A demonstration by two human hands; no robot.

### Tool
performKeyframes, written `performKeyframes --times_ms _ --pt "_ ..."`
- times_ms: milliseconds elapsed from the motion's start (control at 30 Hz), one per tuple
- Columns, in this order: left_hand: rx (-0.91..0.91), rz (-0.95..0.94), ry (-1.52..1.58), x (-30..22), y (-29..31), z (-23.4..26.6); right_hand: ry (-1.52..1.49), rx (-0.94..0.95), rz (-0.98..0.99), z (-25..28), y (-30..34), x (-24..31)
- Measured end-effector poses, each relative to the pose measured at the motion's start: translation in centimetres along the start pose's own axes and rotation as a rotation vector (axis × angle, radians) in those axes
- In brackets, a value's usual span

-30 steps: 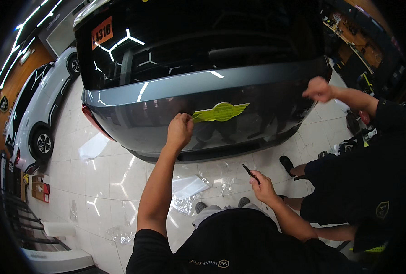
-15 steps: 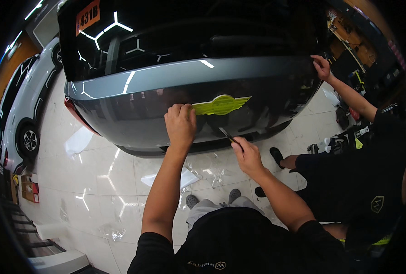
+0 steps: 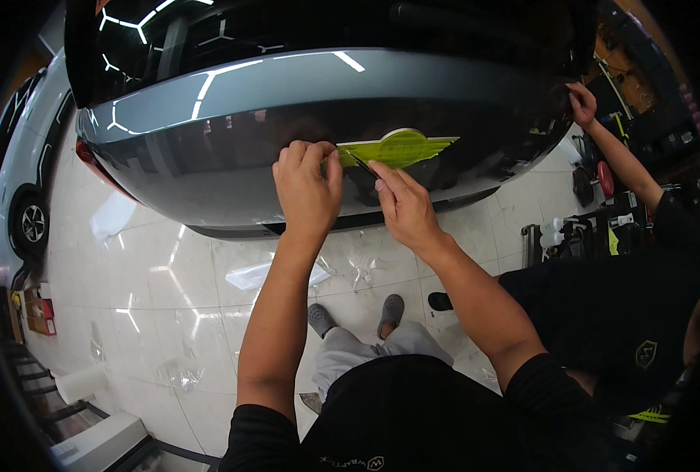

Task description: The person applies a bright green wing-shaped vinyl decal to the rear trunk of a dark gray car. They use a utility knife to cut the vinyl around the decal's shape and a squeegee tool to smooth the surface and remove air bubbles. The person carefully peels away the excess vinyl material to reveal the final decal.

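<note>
A yellow-green wing-shaped piece of film [image 3: 401, 149] with a round middle lies on the dark grey tailgate [image 3: 244, 177] of a car. At its left end, my left hand [image 3: 309, 189] is closed, with thumb and fingertips on the edge of the film. My right hand [image 3: 409, 206] grips a slim cutter knife [image 3: 363, 164] like a pen, its tip on or just over the left part of the film. The fingers cover most of the knife's handle.
At the right, another person's hand [image 3: 582, 105] rests on the car's corner. A white car [image 3: 31, 189] stands at the left. Pale film sheets [image 3: 114, 216] and clear scraps [image 3: 362, 271] lie on the tiled floor. Tools and gear [image 3: 582, 236] sit at the right.
My right hand has moved up and left, bringing the knife from below the film to its left part. My left hand stays at the film's left end. The view has shifted.
</note>
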State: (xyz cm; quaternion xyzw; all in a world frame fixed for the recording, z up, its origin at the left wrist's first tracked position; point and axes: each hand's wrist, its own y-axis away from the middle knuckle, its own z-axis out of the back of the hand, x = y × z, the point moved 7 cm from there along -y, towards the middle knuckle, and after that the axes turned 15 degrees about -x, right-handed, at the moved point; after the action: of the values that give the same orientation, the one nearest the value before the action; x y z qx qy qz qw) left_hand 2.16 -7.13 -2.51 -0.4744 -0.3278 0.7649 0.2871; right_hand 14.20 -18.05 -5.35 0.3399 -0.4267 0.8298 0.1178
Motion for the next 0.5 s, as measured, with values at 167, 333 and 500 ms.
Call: performKeyframes --times_ms 167,333,500 --pt "-0.022 0.002 -0.004 0.13 0.19 -0.14 0.015 0.023 -0.012 -0.53 0.53 -0.52" --pt "-0.046 -0.013 0.012 0.44 0.38 -0.41 0.002 -0.018 0.051 -0.48 0.26 -0.46" --pt "-0.051 -0.022 -0.004 0.22 0.46 -0.38 -0.004 -0.011 0.044 -0.61 0.30 -0.66"
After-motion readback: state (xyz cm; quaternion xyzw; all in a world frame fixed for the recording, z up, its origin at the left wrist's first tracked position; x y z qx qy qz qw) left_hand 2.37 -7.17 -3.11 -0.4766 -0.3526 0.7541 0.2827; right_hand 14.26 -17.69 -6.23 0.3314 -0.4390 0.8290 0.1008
